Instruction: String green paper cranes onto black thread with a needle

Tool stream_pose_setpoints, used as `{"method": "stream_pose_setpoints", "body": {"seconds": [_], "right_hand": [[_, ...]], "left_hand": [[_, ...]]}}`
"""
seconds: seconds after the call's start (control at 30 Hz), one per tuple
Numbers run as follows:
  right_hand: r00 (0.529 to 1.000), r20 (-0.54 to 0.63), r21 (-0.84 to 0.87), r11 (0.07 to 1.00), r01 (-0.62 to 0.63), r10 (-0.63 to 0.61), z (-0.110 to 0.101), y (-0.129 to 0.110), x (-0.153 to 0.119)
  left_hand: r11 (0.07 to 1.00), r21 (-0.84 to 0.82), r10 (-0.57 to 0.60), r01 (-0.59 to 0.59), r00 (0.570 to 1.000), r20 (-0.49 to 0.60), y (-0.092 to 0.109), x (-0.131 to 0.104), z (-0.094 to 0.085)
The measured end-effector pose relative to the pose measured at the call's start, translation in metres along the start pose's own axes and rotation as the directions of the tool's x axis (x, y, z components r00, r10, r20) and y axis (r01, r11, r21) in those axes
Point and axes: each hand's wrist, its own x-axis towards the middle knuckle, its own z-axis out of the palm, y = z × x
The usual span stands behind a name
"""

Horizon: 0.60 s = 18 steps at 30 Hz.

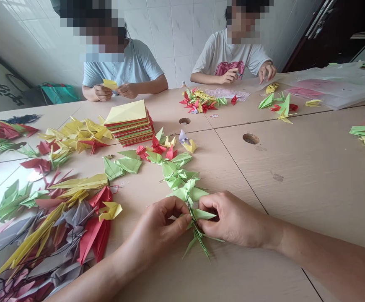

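Observation:
Low in the middle of the view, my left hand [169,220] and my right hand [229,218] face each other over the table. Between them is a green folded paper crane [203,214], and both hands have their fingers pinched on it. A dark thread seems to run through its middle. Narrow green paper points stick out below my fingers. Just beyond, more green paper cranes [177,174] lie in a row leading away from me. At the row's far end sit red cranes [158,145] and a small yellow one [190,146].
A stack of coloured paper squares [128,121] stands beyond the row. Piles of folded paper [75,226] cover the left side. Two people sit opposite; one holds a yellow paper [110,84]. Plastic sheets [336,86] lie at far right. The table has round holes [250,139].

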Motion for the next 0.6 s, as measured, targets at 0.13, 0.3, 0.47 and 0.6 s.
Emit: {"method": "stream_pose_setpoints", "body": {"seconds": [0.13, 0.3, 0.47, 0.6], "right_hand": [[1.0, 0.02, 0.012, 1.0, 0.002, -0.002, 0.0, 0.002, 0.0], [1.0, 0.017, 0.016, 1.0, -0.01, 0.01, -0.001, 0.001, 0.0], [0.996, 0.084, 0.101, 0.995, -0.021, 0.012, -0.009, -0.003, 0.002], [0.982, 0.188, 0.272, 0.959, -0.079, 0.028, -0.014, -0.003, 0.004]], "left_hand": [[0.999, 0.035, -0.029, 0.031, 0.998, -0.049, 0.004, -0.002, 0.002], [0.999, 0.035, -0.021, 0.022, 0.998, -0.056, 0.006, -0.001, 0.002], [1.0, 0.03, -0.007, 0.009, 0.997, -0.072, 0.002, -0.001, 0.001], [1.0, 0.009, -0.017, 0.017, 0.997, -0.082, 0.001, -0.002, 0.002]]}}
